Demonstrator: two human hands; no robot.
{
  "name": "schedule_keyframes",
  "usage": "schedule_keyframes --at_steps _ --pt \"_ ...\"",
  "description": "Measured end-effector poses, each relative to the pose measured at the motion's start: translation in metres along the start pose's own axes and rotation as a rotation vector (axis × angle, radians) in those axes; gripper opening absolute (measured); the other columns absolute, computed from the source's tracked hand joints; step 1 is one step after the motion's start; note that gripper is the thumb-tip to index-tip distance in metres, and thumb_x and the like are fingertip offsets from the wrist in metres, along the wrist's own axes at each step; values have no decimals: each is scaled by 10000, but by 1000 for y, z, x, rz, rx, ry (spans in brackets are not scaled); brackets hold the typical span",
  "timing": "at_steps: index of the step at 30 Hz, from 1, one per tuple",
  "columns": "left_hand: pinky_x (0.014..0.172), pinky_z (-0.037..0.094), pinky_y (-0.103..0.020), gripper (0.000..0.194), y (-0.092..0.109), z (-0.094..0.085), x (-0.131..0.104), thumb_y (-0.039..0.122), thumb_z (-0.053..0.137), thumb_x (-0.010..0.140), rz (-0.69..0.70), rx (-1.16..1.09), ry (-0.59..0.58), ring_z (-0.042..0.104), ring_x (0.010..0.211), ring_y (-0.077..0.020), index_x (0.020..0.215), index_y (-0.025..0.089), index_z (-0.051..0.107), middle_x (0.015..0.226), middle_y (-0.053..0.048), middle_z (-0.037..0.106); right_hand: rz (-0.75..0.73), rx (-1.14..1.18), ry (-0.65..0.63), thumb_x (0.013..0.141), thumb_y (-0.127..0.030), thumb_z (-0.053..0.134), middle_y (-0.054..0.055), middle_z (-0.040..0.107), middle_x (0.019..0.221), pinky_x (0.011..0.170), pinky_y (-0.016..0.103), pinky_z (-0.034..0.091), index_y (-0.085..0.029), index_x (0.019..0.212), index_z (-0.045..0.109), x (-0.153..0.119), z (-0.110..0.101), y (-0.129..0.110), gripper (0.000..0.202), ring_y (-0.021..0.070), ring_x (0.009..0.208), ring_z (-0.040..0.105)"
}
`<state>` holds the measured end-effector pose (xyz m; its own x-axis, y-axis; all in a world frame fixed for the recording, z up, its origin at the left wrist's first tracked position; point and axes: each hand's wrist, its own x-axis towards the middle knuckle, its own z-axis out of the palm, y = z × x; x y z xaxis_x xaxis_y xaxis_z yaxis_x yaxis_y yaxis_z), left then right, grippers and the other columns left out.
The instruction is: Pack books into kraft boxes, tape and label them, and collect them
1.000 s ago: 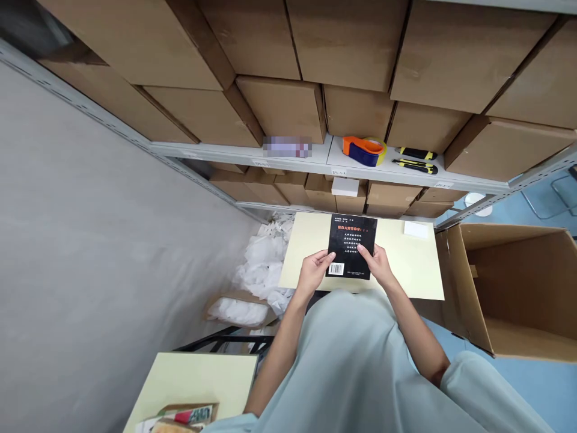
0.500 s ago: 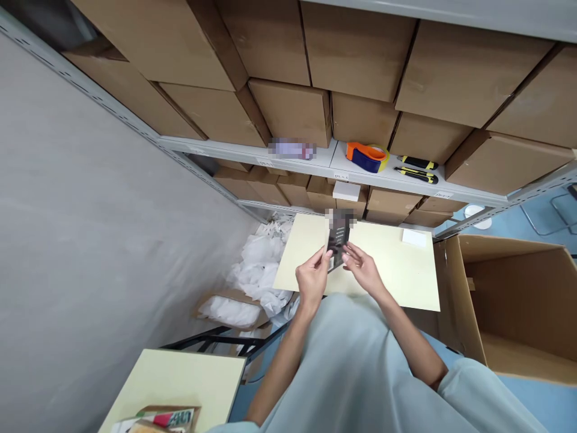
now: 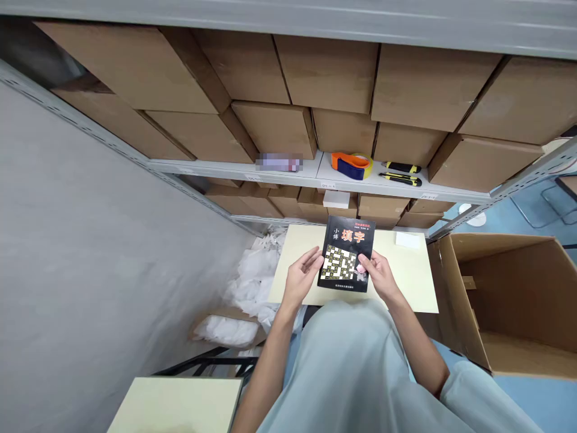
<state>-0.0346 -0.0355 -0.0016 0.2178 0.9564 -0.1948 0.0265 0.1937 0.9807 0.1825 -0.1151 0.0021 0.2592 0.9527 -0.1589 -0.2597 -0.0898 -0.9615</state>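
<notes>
A black crossword book (image 3: 346, 255) with orange and white Chinese characters and a grid on its cover faces me above the pale yellow table (image 3: 297, 288). My right hand (image 3: 381, 273) grips its right edge, thumb on the cover and fingers behind. At the left edge of the book is my left hand (image 3: 303, 273), its fingers stretched out and apart; whether the fingertips touch the book is hard to tell.
Cardboard boxes (image 3: 329, 72) fill the shelves ahead. An orange and blue tape dispenser (image 3: 347, 166) and two box cutters (image 3: 401, 179) lie on the shelf edge. A large open carton (image 3: 469, 300) stands right; crumpled white packing material (image 3: 252, 276) lies left. Another table (image 3: 175, 403) is lower left.
The book has turned from edge-on to showing its front cover. My right hand has taken hold of its right edge, while my left hand has loosened and its fingers have opened.
</notes>
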Motion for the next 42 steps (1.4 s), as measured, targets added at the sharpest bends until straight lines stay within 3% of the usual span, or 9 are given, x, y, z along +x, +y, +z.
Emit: schedule_keyframes --at_steps 3,6,13,17,19,26,34,38,42 --pt "1077 641 -438 694 4 -1 2 665 942 816 -162 -179 -205 812 1187 -341 1252 132 854 1273 -187 846 3 7 -16 883 -762 834 -31 589 711 602 261 483 -208 995 720 -5 -2 -4 577 137 639 529" --pt "932 667 -358 632 3 7 -3 579 1017 748 -248 -290 -233 842 1040 -295 1171 133 869 1163 -163 872 -6 14 -25 884 -753 841 -22 619 727 627 266 512 -210 1010 745 -8 -5 -3 565 143 659 552" --pt "880 692 -381 680 -1 22 -11 579 1068 641 -235 -325 -98 851 951 -294 1104 124 865 1086 -168 878 28 -49 42 859 -775 841 60 809 895 749 363 648 -204 1160 789 1 -14 16 647 221 771 741" --pt "901 699 -412 715 -5 23 -9 617 1057 635 -162 -290 26 854 947 -299 1109 119 858 1075 -170 879 -112 -203 278 893 -729 823 165 786 1449 1146 517 632 -217 1439 749 7 -12 20 753 348 1334 764" --pt "945 699 -428 705 -7 23 -8 643 1032 665 -91 -251 86 855 991 -305 1109 124 860 1106 -166 878 -123 -236 256 952 -707 771 161 715 1571 1228 544 592 -216 1476 749 5 -6 20 717 362 1447 710" --pt "1089 681 -522 577 -17 37 -19 607 882 880 122 -45 150 843 1156 -354 1237 154 873 1264 -143 854 -33 -235 41 924 -676 820 113 715 1570 1033 537 722 -239 1468 770 -6 35 22 700 392 1390 751" --pt "1212 623 -494 345 -13 48 -32 405 738 1038 451 299 -32 798 1292 -292 1338 276 849 1388 -65 819 -116 -176 207 883 -733 829 99 870 991 842 382 686 -176 988 826 12 32 9 567 273 915 805" --pt "1247 575 -532 586 -2 21 -8 548 842 953 357 272 141 700 1444 -333 1447 239 783 1573 -128 710 -102 -80 109 853 -741 865 91 868 1079 924 398 650 -192 1024 827 19 9 1 576 277 984 789" --pt "1110 644 -532 821 3 0 11 739 916 791 -10 7 -116 791 1262 -393 1357 152 817 1384 -199 806 -44 -32 16 872 -704 881 77 869 1094 983 423 639 -205 1059 837 14 -4 -5 535 284 1029 786"
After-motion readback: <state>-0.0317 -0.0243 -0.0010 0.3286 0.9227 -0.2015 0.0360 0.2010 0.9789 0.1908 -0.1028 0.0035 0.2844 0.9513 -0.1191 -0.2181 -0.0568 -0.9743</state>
